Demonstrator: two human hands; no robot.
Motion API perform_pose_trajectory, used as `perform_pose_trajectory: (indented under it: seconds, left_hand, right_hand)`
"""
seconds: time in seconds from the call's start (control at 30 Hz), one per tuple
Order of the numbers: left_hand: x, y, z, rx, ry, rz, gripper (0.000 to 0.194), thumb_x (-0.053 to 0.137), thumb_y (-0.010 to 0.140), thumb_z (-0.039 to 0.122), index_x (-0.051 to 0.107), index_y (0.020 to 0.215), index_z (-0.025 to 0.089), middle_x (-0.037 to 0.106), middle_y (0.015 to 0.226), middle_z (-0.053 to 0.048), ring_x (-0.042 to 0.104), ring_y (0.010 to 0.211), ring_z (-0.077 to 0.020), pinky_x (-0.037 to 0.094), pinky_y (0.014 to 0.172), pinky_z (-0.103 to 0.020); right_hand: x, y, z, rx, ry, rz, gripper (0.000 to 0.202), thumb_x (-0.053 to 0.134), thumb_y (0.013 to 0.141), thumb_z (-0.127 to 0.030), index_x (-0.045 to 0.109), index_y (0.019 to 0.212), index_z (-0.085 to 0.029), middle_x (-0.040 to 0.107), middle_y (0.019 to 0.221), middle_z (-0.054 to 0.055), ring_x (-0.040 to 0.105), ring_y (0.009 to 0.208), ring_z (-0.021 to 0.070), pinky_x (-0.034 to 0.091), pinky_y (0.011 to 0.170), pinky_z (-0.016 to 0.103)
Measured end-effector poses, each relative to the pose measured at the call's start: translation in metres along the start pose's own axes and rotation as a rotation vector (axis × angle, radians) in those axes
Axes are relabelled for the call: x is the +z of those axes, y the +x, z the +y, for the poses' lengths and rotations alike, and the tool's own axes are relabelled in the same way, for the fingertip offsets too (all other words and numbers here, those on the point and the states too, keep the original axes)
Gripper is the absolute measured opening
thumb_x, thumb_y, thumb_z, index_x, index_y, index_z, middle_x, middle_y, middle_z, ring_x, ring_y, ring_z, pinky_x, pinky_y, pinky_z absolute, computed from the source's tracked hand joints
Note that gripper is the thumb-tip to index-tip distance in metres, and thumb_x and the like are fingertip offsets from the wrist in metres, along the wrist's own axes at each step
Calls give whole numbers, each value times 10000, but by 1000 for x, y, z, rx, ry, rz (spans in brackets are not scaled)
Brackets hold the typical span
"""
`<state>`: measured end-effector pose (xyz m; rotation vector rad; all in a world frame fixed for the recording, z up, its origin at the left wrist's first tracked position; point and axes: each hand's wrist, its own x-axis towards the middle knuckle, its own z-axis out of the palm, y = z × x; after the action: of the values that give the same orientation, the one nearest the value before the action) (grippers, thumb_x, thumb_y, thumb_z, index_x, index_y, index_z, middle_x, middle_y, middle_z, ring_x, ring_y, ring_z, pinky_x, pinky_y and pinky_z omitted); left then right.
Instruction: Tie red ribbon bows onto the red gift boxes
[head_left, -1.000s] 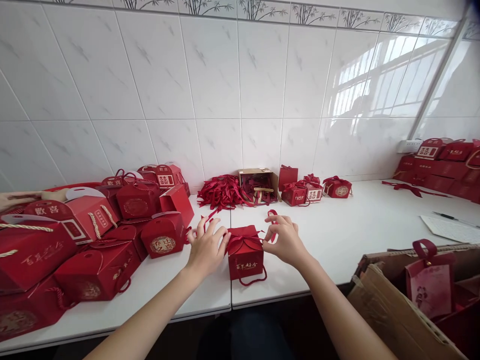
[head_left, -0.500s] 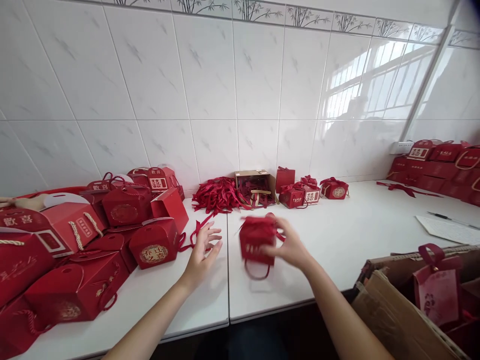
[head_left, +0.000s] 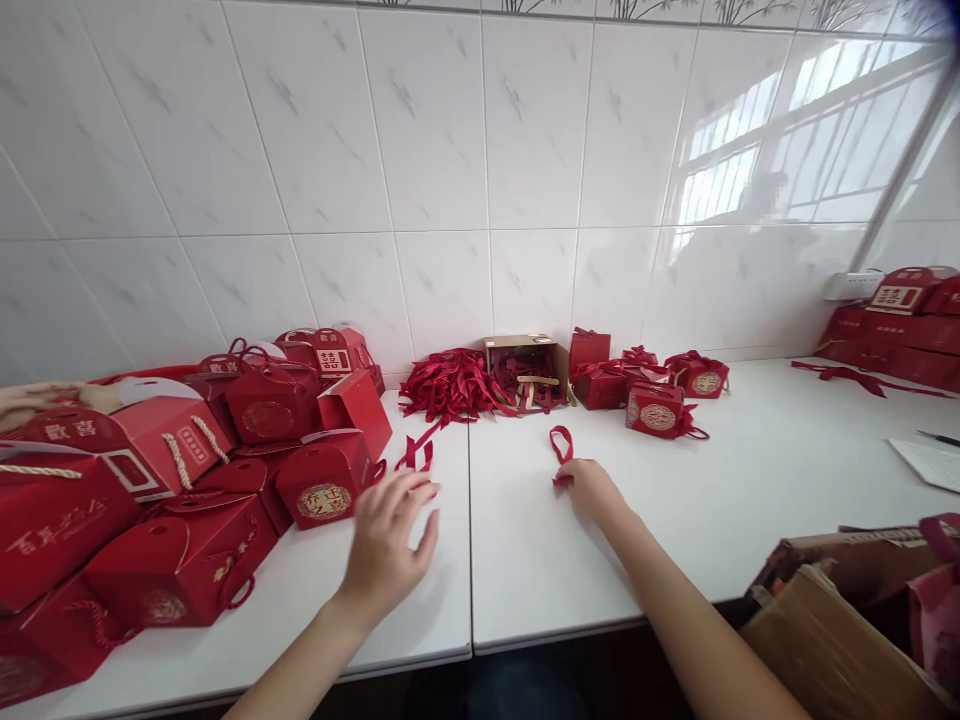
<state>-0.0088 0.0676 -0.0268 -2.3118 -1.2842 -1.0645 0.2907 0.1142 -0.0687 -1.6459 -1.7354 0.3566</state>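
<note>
Over the white tabletop [head_left: 555,590], my right hand [head_left: 591,490] pinches a short red ribbon [head_left: 561,444] whose loop stands up beyond the fingers. My left hand [head_left: 390,540] is raised with its fingers apart and holds nothing. Just past its fingertips lies another red ribbon [head_left: 416,455]. To its left sits a red gift box with a round gold emblem [head_left: 324,500]. A small red box with a gold medallion [head_left: 657,416] rests beyond my right hand, in front of several bow-tied red boxes [head_left: 600,385].
Stacked red boxes [head_left: 180,570] crowd the left side, where another person's hand [head_left: 37,400] reaches in. By the wall are a heap of red ribbons [head_left: 450,385] and an open carton [head_left: 564,378]. A cardboard box [head_left: 832,640] stands at front right, below a notepad [head_left: 926,462].
The small red box that my right hand held has been let go among the boxes at the back. That hand now grips a ribbon. The view has shifted slightly right.
</note>
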Motion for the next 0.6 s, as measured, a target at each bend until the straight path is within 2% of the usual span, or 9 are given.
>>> perform_pose_trajectory:
  seconds: [0.07, 0.1, 0.17, 0.27, 0.33, 0.4, 0.5, 0.57, 0.6]
  left_hand:
    - [-21, 1, -9, -159, 235, 156, 366, 540, 798, 343, 520, 1146, 232, 508, 1233, -126, 398, 1191, -346, 294, 985, -514]
    - [-30, 3, -16, -271, 329, 190, 473, 548, 786, 407, 480, 1213, 213, 455, 1290, -156, 366, 1206, -385, 293, 966, -547]
    - [-40, 7, -31, -475, 431, 168, 696, 530, 758, 535, 375, 1316, 149, 378, 1344, -216, 325, 1219, -438, 304, 934, -589]
    - [-42, 13, -50, -664, 403, 14, 839, 476, 722, 654, 344, 1325, 85, 374, 1329, -257, 333, 1212, -465, 347, 910, -583]
    - [-39, 16, -56, -736, 336, -67, 891, 460, 705, 689, 308, 1340, 83, 343, 1343, -268, 363, 1188, -485, 378, 883, -575]
    - [-37, 17, -56, -796, 270, -76, 949, 460, 700, 695, 182, 1391, 107, 278, 1373, -273, 413, 1143, -505, 403, 834, -589]
    - [-39, 19, -50, -864, 193, -4, 1009, 500, 697, 663, 13, 1415, 147, 212, 1390, -271, 464, 1093, -518, 426, 779, -607]
    - [-42, 18, -46, -879, 158, 54, 1022, 545, 681, 633, -1, 1411, 170, 191, 1393, -260, 507, 1049, -502, 432, 775, -620]
    - [-44, 17, -43, -866, 142, 100, 1028, 580, 661, 617, 17, 1406, 184, 184, 1395, -248, 537, 1015, -478, 437, 778, -620]
  right_hand:
    - [0, 0, 3, -11, 26, 44, 274, 474, 689, -43, 700, 672, -196, 683, 758, 77, 632, 751, 228, 467, 732, 370]
    - [0, 0, 2, -18, 41, 71, 279, 466, 693, -44, 698, 673, -199, 684, 766, 74, 630, 762, 227, 466, 741, 373]
    - [-3, -2, -2, -28, 67, 151, 263, 480, 694, -54, 693, 682, -207, 687, 863, 76, 617, 867, 246, 450, 804, 406]
    - [-10, -5, -21, -45, 114, 315, 166, 533, 737, -137, 682, 742, -212, 625, 1121, 90, 520, 1099, 288, 377, 928, 479]
    - [-18, -10, -39, -75, 169, 396, 150, 514, 805, -226, 661, 823, -204, 603, 1167, 98, 533, 1097, 254, 399, 933, 444]
    - [-33, -19, -60, -107, 265, 457, 194, 466, 858, -289, 625, 917, -196, 634, 1108, 97, 599, 992, 203, 461, 876, 381]
    - [-64, -47, -88, -186, 676, 565, 157, 520, 848, -309, 607, 900, -189, 690, 893, 76, 649, 863, 202, 510, 792, 370]
    - [-88, -75, -97, -225, 775, 665, 137, 563, 833, -281, 612, 930, -199, 692, 902, 67, 657, 858, 201, 524, 768, 357]
    - [-100, -92, -97, -251, 779, 759, 167, 571, 831, -277, 612, 976, -205, 691, 918, 69, 656, 872, 206, 527, 764, 359]
